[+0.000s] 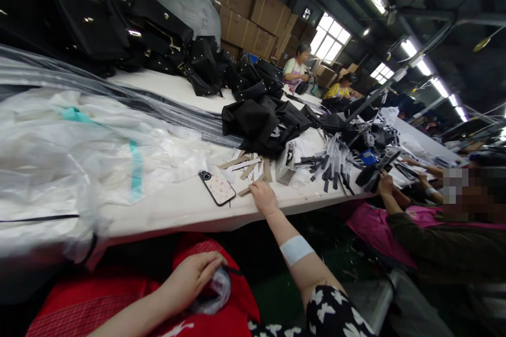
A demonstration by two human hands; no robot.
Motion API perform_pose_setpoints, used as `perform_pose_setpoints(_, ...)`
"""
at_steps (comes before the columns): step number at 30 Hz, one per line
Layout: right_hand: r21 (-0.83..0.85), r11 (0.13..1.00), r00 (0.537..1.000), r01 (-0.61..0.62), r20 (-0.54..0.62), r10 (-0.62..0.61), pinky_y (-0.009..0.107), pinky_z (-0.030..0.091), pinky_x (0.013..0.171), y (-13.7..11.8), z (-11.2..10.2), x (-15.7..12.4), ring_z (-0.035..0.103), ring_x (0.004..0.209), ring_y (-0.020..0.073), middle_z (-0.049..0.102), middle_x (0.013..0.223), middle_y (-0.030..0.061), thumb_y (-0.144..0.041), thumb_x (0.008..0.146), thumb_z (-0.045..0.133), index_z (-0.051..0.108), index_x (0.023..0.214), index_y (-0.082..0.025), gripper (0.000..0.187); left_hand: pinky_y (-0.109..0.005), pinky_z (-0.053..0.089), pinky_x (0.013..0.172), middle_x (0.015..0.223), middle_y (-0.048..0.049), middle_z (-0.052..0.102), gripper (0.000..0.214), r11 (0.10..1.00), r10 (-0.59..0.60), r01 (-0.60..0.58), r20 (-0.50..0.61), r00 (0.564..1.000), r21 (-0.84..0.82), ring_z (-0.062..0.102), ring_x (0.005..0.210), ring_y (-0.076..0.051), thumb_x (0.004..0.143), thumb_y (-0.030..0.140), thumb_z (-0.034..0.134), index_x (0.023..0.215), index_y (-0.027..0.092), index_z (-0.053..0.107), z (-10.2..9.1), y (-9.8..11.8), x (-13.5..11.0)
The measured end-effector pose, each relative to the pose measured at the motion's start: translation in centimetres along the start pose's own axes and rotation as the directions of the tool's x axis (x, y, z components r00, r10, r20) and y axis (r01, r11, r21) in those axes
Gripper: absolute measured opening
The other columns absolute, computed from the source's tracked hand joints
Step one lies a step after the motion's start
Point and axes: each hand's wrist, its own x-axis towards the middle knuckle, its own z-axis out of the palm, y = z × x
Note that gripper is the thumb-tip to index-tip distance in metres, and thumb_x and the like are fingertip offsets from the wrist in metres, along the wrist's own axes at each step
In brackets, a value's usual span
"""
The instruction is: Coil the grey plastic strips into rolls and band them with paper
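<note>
My left hand rests low over my lap, fingers closed round a coiled bundle of clear plastic. A short black strip end pokes out past its fingertips. My right hand reaches onto the white table, its fingertips pinched at the end of a thin brown strip. Just beyond it lies a loose pile of brown and white strips. To the left of that hand is a phone in a pink patterned case.
Black bags line the table's far side. A small open box and black-ended strips stand right of the pile. Clear plastic sheets cover the left. A co-worker in a pink apron sits to the right, holding black material.
</note>
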Motion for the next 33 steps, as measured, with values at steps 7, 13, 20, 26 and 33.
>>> perform_pose_setpoints(7,0.38,0.921,0.922,-0.083,-0.321,0.215,0.029,0.046,0.083,-1.6,-2.3,-2.3,0.059,0.088,0.0176,0.066,0.093,0.0093,-0.024,0.094,0.045,0.068,0.099,-0.017,0.024,-0.025,0.045,0.074,0.078,-0.0021,0.067,0.04,0.999,-0.031,0.031,0.007,0.999,-0.012,0.06,0.076,-0.02,0.087,0.051,0.045,0.085,0.02,0.07,-0.3,-0.5,0.2)
perform_pose_setpoints(13,0.858,0.504,0.898,-0.096,-0.144,0.415,0.025,0.048,0.055,-6.8,-7.0,-6.4,0.057,0.054,0.0126,0.06,0.061,0.0007,-0.042,0.084,0.062,0.06,0.072,-0.017,0.028,-0.022,0.041,0.06,0.066,0.0005,0.06,0.038,0.996,-0.075,0.077,0.025,0.997,-0.048,0.052,0.062,-0.016,0.086,0.05,0.049,0.085,0.019,0.07,-0.1,-0.7,0.5)
perform_pose_setpoints(20,0.948,0.239,0.935,-0.209,0.122,0.333,0.023,0.047,0.048,-10.6,-8.7,-9.9,0.056,0.047,0.0111,0.061,0.055,-0.0005,-0.044,0.08,0.068,0.058,0.07,-0.017,0.03,-0.021,0.038,0.056,0.063,0.0012,0.058,0.034,0.989,-0.086,0.088,0.022,0.996,-0.122,0.049,0.058,-0.015,0.084,0.047,0.053,0.077,0.018,0.07,-0.1,-0.5,0.4)
perform_pose_setpoints(26,0.834,0.549,0.998,-0.051,0.057,0.007,0.027,0.049,0.061,-12.5,-9.2,-12.6,0.061,0.066,0.0147,0.065,0.073,0.0049,-0.032,0.085,0.061,0.062,0.076,-0.019,0.016,-0.022,0.041,0.059,0.065,-0.0008,0.063,0.035,0.967,-0.085,0.09,0.031,0.996,-0.238,0.053,0.06,-0.016,0.081,0.049,0.056,0.074,0.017,0.071,-0.4,-0.8,0.4)
perform_pose_setpoints(33,0.435,0.79,0.9,0.432,-0.268,-0.345,0.026,0.044,0.059,-12.9,-6.5,-14.7,0.061,0.069,0.0144,0.068,0.078,0.0051,-0.019,0.087,0.05,0.063,0.082,-0.019,0.014,-0.022,0.037,0.047,0.059,0.0019,0.057,0.05,0.948,-0.197,0.209,0.074,0.978,-0.24,0.047,0.048,-0.012,0.079,0.06,0.05,0.087,0.014,0.068,-0.3,-1.4,0.6)
